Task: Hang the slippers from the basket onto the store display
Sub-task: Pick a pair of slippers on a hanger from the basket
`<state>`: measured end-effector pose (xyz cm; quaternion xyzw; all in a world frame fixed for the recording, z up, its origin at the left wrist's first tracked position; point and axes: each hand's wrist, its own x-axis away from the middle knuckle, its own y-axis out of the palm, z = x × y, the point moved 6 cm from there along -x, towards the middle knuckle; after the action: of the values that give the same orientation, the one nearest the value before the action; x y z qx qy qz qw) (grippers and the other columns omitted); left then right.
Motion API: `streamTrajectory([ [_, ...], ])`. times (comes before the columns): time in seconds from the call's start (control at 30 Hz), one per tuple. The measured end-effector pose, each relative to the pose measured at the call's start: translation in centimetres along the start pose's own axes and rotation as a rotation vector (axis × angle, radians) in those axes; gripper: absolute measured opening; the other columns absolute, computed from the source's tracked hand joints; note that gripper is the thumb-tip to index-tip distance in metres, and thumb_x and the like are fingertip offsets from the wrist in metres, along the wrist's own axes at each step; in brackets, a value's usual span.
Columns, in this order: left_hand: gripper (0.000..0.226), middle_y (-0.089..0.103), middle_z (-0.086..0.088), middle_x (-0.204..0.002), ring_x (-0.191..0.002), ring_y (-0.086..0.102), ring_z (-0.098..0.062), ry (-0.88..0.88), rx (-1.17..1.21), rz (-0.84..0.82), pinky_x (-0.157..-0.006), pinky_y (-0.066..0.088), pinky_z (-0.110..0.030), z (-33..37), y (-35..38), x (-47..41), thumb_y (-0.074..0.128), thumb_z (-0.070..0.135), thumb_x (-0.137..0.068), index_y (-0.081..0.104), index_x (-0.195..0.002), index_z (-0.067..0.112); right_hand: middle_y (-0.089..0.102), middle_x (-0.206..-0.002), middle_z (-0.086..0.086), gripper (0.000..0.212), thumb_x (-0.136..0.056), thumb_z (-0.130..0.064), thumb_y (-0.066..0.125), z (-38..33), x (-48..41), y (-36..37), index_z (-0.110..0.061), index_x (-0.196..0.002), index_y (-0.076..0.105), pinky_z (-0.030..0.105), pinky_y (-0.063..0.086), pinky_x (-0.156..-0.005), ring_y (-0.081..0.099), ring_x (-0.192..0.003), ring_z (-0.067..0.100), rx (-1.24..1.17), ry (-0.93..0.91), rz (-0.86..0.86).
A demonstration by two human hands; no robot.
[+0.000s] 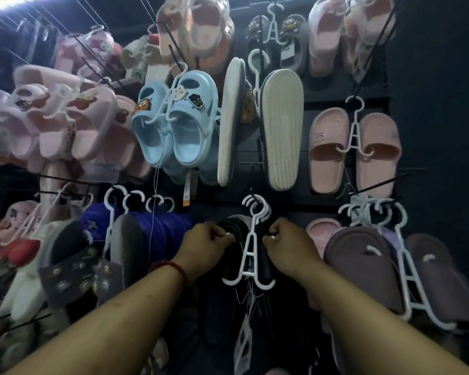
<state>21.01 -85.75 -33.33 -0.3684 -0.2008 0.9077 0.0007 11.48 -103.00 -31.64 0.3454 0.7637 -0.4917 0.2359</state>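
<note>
Now my left hand [209, 239] and right hand [289, 243] each clamp one of the black rubbery slipper pair [234, 255], flanking its white plastic hanger [251, 253], low on the dark display wall [320, 204], midway between its side edges. Probably light and squashy, so I'd grip the soles, not the hanger.

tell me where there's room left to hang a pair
Free: the bare peg between the pink slides and the mauve slippers. Crowded: the black slippers gripped by the left hand and right hand, and the pink row at left.
</note>
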Motion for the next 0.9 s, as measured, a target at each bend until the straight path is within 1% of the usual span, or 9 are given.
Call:
streamTrajectory([
  [0.03, 0.021, 0.073, 0.000, -0.086, -0.087, 0.069, -0.014, 0.021, 0.006, -0.006, -0.085, 0.055, -0.030, 0.2, -0.4, 0.5, 0.077, 0.032, -0.086, 0.069, -0.095, 0.014, 0.063, -0.114, 0.014, 0.023, -0.091, -0.025, 0.060, -0.1, 0.5, -0.3, -0.011, -0.110, 0.061, 0.032, 0.047, -0.090, 0.062, -0.106, 0.033, -0.019, -0.007, 0.021],
  [0.13, 0.032, 0.069, -0.003, -0.104, -0.098, 0.067, -0.019, 0.125, -0.077, -0.033, -0.092, 0.054, -0.034, 0.8, -1.7, 2.0, 0.080, 0.027, -0.082, 0.066, -0.109, 0.015, 0.053, -0.120, 0.015, 0.031, -0.089, -0.021, 0.064, -0.6, 2.0, -1.0, -0.012, -0.118, 0.059, 0.033, 0.045, -0.098, 0.058, -0.108, 0.033, -0.032, -0.031, 0.014],
  [0.27, 0.042, 0.062, -0.003, -0.116, -0.100, 0.063, -0.019, 0.223, -0.274, -0.119, -0.089, 0.051, -0.030, 1.4, -3.2, 5.3, 0.080, 0.028, -0.082, 0.061, -0.118, 0.017, 0.045, -0.127, 0.008, 0.039, -0.087, -0.021, 0.066, -1.5, 4.8, -1.4, -0.016, -0.124, 0.055, 0.037, 0.045, -0.102, 0.056, -0.113, 0.030, -0.005, -0.076, -0.046],
  [0.4, 0.050, 0.058, -0.003, -0.122, -0.111, 0.058, -0.020, 0.285, -0.436, -0.156, -0.096, 0.049, -0.038, 0.9, -5.8, 9.1, 0.076, 0.036, -0.084, 0.056, -0.126, 0.019, 0.046, -0.133, 0.007, 0.045, -0.089, -0.026, 0.066, -3.7, 8.2, -1.1, -0.017, -0.130, 0.052, 0.039, 0.045, -0.101, 0.050, -0.121, 0.030, 0.085, -0.154, -0.106],
  [0.5, 0.055, 0.058, -0.001, -0.124, -0.114, 0.057, -0.020, 0.296, -0.535, -0.159, -0.098, 0.048, -0.038, -0.2, -8.7, 12.7, 0.074, 0.043, -0.084, 0.055, -0.130, 0.020, 0.051, -0.130, 0.007, 0.047, -0.089, -0.027, 0.069, -6.0, 11.5, -0.3, -0.015, -0.132, 0.052, 0.037, 0.045, -0.100, 0.054, -0.118, 0.028, 0.003, -0.202, -0.145],
  [0.6, 0.057, 0.061, 0.000, -0.120, -0.113, 0.059, -0.022, 0.269, -0.642, -0.169, -0.097, 0.049, -0.041, -2.0, -12.4, 16.7, 0.071, 0.052, -0.079, 0.056, -0.126, 0.022, 0.050, -0.138, 0.005, 0.054, -0.091, -0.031, 0.068, -9.1, 14.9, 1.6, -0.016, -0.139, 0.048, 0.037, 0.044, -0.103, 0.052, -0.124, 0.025, -0.036, -0.263, -0.206],
  [0.7, 0.056, 0.062, 0.001, -0.119, -0.110, 0.060, -0.021, 0.193, -0.752, -0.164, -0.094, 0.050, -0.039, -4.5, -17.6, 21.1, 0.069, 0.057, -0.079, 0.057, -0.124, 0.024, 0.044, -0.144, -0.001, 0.057, -0.094, -0.035, 0.065, -13.4, 18.3, 4.5, -0.020, -0.144, 0.042, 0.038, 0.045, -0.102, 0.050, -0.126, 0.022, -0.121, -0.324, -0.313],
  [0.77, 0.054, 0.061, 0.003, -0.121, -0.112, 0.058, -0.021, 0.107, -0.840, -0.142, -0.093, 0.048, -0.038, -6.5, -21.7, 24.2, 0.071, 0.054, -0.081, 0.055, -0.125, 0.026, 0.042, -0.145, -0.004, 0.057, -0.095, -0.037, 0.065, -16.8, 20.9, 6.9, -0.022, -0.145, 0.041, 0.035, 0.046, -0.100, 0.049, -0.125, 0.020, -0.192, -0.375, -0.396],
  [0.9, 0.059, 0.059, -0.001, -0.125, -0.114, 0.057, -0.025, -0.102, -1.013, -0.094, -0.095, 0.047, -0.042, -9.7, -30.4, 31.7, 0.069, 0.057, -0.083, 0.051, -0.129, 0.026, 0.045, -0.145, 0.001, 0.060, -0.090, -0.038, 0.070, -24.8, 26.8, 12.3, -0.020, -0.142, 0.045, 0.036, 0.044, -0.103, 0.050, -0.126, 0.023, -0.307, -0.523, -0.505],
])
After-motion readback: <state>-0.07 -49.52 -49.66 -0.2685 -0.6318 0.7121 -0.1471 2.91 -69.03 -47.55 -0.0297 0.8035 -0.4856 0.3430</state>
